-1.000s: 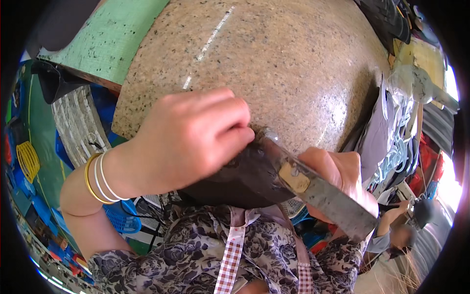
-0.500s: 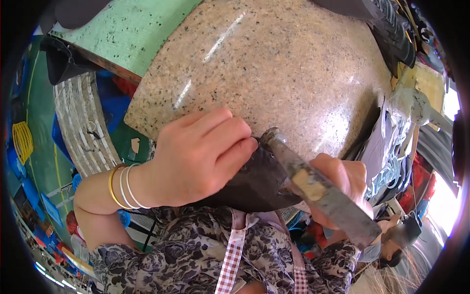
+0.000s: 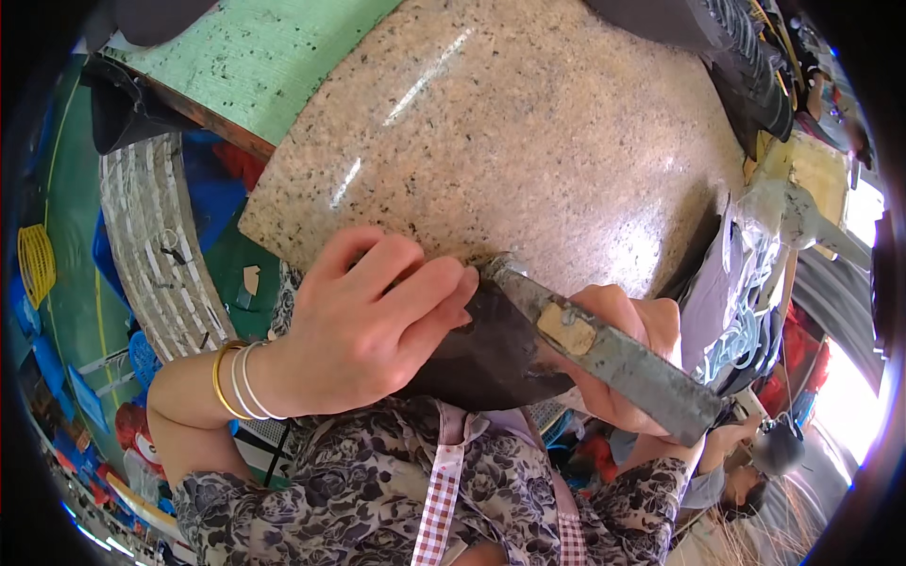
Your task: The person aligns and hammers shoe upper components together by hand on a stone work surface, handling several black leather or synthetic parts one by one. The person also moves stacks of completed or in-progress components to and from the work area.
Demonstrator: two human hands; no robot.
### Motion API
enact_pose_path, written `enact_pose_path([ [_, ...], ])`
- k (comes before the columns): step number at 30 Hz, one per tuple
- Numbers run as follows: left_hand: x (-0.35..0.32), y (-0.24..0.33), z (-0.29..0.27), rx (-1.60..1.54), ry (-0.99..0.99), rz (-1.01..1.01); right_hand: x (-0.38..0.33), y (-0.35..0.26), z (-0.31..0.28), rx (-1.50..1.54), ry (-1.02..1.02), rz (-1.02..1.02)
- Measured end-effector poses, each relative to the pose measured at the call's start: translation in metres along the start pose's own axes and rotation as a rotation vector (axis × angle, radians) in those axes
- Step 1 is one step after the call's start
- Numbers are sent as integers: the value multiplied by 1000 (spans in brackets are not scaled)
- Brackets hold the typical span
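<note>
A hammer (image 3: 642, 379) lies slantwise across the view, its narrow round face down by the far edge of a dark brown, leather-like piece (image 3: 500, 354). My right hand (image 3: 613, 354) is closed round its handle; the wooden handle end shows in the head. My left hand (image 3: 363, 325) has bent fingers, closed at the edge of the dark piece, just left of the hammer face. Its thumb is mostly hidden. Beneath both hands is a speckled, polished stone slab (image 3: 528, 141), and the dark piece lies over its near edge.
A green board (image 3: 255, 66) adjoins the slab at far left. Dark pieces (image 3: 694, 28) lie at the far right edge. Grey material and pale cords (image 3: 736, 340) hang beside a post on the right. Another person (image 3: 736, 472) sits at lower right.
The hammer and my right hand have shifted left and a little nearer. My left hand has moved slightly nearer and left, its fingers bent differently and a bit more apart.
</note>
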State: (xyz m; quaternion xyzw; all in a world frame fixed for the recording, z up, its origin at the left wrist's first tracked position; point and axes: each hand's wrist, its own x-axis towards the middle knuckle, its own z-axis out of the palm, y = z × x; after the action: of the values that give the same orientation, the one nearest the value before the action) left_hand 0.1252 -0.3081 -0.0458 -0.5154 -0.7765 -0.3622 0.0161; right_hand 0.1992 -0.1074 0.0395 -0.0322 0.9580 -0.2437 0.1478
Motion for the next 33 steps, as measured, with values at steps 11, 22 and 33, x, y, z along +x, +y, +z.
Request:
enact_pose_path([
  [11, -17, -11, 5, -105, 85, 93, 8, -13, 9, 90, 224, -60],
  [22, 105, 33, 36, -360, 27, 730, -84, 48, -22, -245, 1102, -65],
  [33, 252, -39, 86, 546, 232, 145, -115, 63, -47, -30, 786, 371],
])
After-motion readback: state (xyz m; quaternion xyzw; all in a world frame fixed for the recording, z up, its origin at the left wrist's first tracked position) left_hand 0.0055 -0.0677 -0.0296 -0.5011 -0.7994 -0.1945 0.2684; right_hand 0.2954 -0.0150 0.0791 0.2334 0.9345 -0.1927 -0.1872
